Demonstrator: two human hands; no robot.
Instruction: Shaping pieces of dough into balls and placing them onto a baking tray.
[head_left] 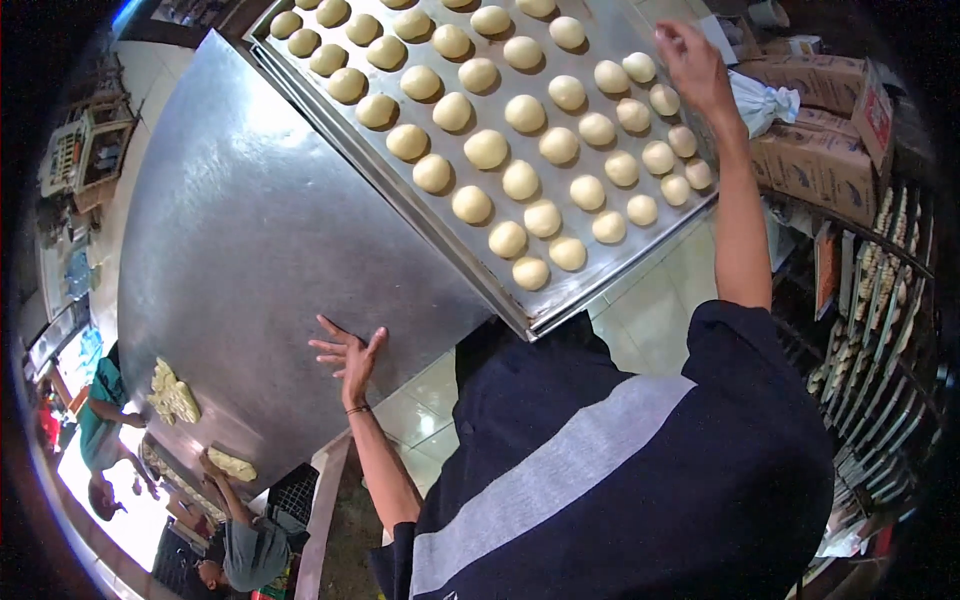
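The step in hand seems to be the laying out of dough balls on the metal baking tray, where they lie in rows, closer together at the right. The right hand is raised by the tray's right side, its grip loosely bent, and I see nothing in it. The left hand is spread near the steel worktop, its grip released and empty. The next move, I judge, calls for light fingers, so that neighbouring balls are not pressed together.

The worktop is smooth and shiny; flat dough pieces lie at its left end, near two co-workers. At right are cardboard boxes and a loaded rack.
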